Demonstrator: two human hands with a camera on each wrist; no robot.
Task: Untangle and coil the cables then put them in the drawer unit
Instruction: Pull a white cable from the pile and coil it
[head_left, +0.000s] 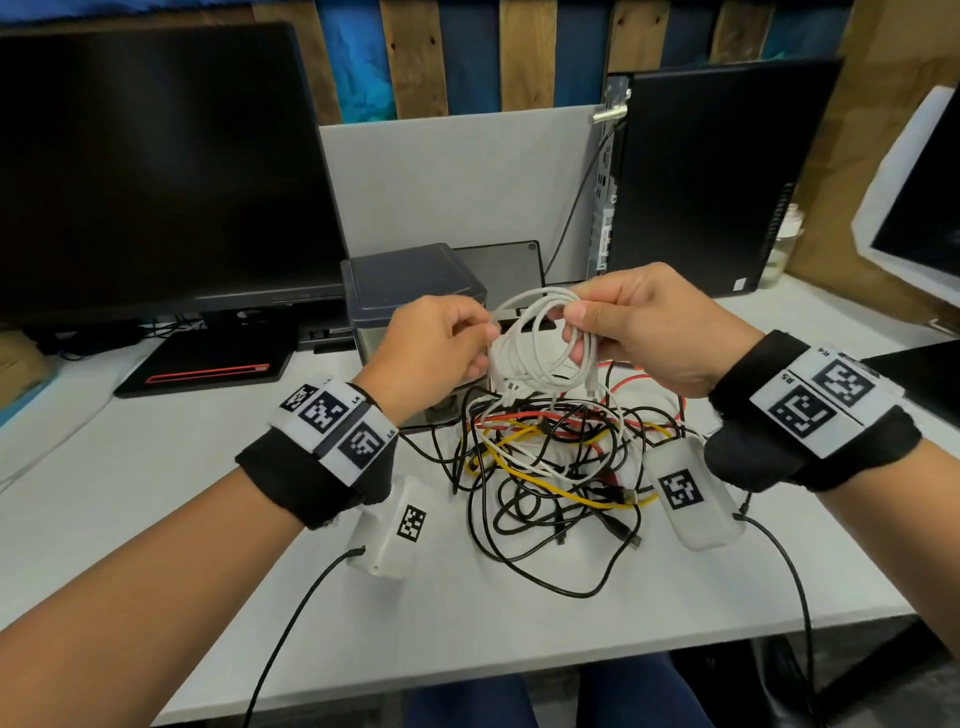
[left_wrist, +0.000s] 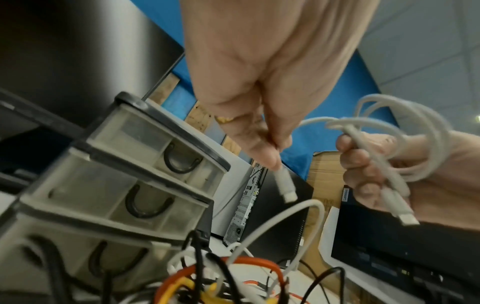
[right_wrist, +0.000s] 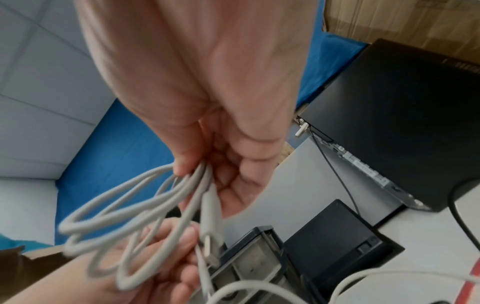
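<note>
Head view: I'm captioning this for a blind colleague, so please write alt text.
Both hands, left hand and right hand, hold a coiled white cable above a tangle of cables on a white desk, before a drawer unit.

White cable (head_left: 540, 348) smooth matt plastic; drawer unit (left_wrist: 145, 164) cloudy translucent plastic, dark frame; desk (head_left: 156, 467) smooth matt; far wall planks (head_left: 415, 57) rough wood.

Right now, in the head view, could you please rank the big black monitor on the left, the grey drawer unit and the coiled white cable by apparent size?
1. Big black monitor, clearly largest.
2. Grey drawer unit, though the left hand hides part of it.
3. Coiled white cable, held by both hands; the right hand covers part, and it sits nearer the camera, so this place is less sure.
</note>
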